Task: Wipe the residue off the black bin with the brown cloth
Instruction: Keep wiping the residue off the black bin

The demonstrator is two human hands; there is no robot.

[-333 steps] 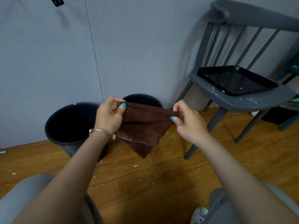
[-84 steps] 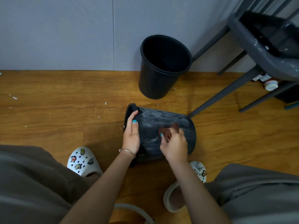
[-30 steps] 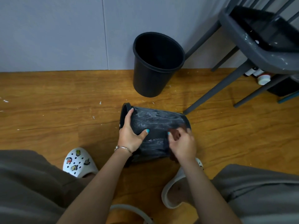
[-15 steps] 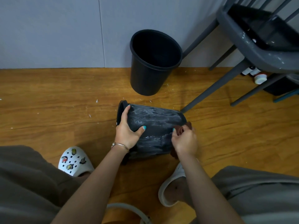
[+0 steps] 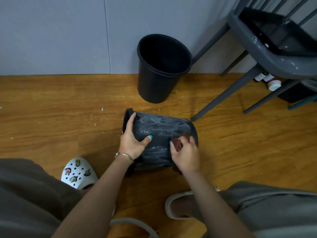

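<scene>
A black bin (image 5: 159,127) lies on its side on the wooden floor, its mouth to the left and white smeared residue over its upper wall. My left hand (image 5: 133,141) grips the bin near its rim, fingers over the top and thumb spread on the side. My right hand (image 5: 186,154) holds the bunched brown cloth (image 5: 178,142) against the bin's side near its base. Most of the cloth is hidden under my fingers.
A second black bin (image 5: 161,69) stands upright by the grey wall just behind. A grey chair (image 5: 267,55) with a black tray on its seat stands at the right, one leg close to the lying bin. Small bottles (image 5: 272,83) sit under it. My feet in white clogs (image 5: 78,172) flank me.
My right hand with the cloth has slid back left from the bin's base end toward its middle. My left hand keeps its hold near the rim.
</scene>
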